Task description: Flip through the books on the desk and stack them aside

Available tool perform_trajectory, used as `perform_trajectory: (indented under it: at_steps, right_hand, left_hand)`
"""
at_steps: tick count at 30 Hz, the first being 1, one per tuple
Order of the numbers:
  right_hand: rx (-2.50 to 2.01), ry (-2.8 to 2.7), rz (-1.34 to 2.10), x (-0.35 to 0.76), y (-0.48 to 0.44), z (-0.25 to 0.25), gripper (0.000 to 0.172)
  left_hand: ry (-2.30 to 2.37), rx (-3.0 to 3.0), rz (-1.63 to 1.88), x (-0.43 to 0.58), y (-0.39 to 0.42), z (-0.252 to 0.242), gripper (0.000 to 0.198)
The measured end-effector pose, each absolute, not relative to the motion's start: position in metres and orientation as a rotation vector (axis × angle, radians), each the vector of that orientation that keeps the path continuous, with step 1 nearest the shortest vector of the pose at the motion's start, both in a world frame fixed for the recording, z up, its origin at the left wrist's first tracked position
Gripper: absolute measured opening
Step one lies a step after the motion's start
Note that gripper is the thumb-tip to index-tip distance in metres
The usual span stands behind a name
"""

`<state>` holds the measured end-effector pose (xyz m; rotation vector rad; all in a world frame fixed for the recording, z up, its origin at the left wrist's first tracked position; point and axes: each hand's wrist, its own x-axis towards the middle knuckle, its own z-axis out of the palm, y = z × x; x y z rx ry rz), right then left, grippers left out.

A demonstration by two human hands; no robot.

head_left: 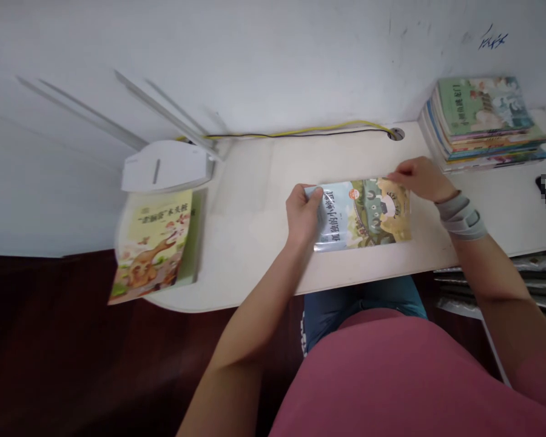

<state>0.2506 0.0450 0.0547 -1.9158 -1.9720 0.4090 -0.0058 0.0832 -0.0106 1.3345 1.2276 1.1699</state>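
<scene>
I've got the left hand (303,212) closed on the edge of the plastic-wrapped book (364,215), while the right hand (414,179) pinches its top corner with narrowed fingers (394,176), on the tabletop (250,243).

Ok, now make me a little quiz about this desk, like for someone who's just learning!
1. True or false: the left hand is on the picture book lying on the white desk.
2. Which hand has the grey wrist strap? A: the left hand. B: the right hand.
3. Where does the yellow-and-black cable go at the back of the desk?

Key:
1. True
2. B
3. Into a round hole in the desk
</scene>
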Motion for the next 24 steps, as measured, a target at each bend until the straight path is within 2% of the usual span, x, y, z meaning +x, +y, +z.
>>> perform_trajectory:
  at_steps: [3, 8, 12, 14, 18, 21, 24]
  right_hand:
    - [-1.959, -1.838, 0.584, 0.274, 0.041, 0.042, 0.041]
    - [-2.182, -1.841, 0.456, 0.266, 0.049, 0.014, 0.039]
    - [-2.335, -1.809, 0.403, 0.264, 0.055, 0.005, 0.039]
    - [-2.360, -1.796, 0.396, 0.266, 0.054, 0.004, 0.040]
    - [-2.323, -1.794, 0.131, 0.257, 0.044, 0.005, 0.037]
    - [-2.167, -2.021, -0.083, 0.240, 0.030, 0.004, 0.022]
    - [-2.091, -2.188, -0.141, 0.227, 0.016, -0.002, 0.029]
  left_hand:
    - [1.326, 1.427, 1.049, -0.003, 0.088, -0.010, 0.011]
    - [1.663, 1.929, 0.705, -0.004, 0.095, -0.011, 0.014]
    - [1.693, 2.117, 0.556, -0.004, 0.098, -0.013, 0.013]
    - [1.685, 2.129, 0.528, -0.004, 0.098, -0.012, 0.019]
    - [1.657, 2.240, 0.411, -0.004, 0.098, -0.008, 0.022]
    - [1.624, 2.334, 0.321, -0.003, 0.100, -0.006, 0.023]
    - [1.598, 2.418, 0.296, -0.002, 0.102, -0.008, 0.025]
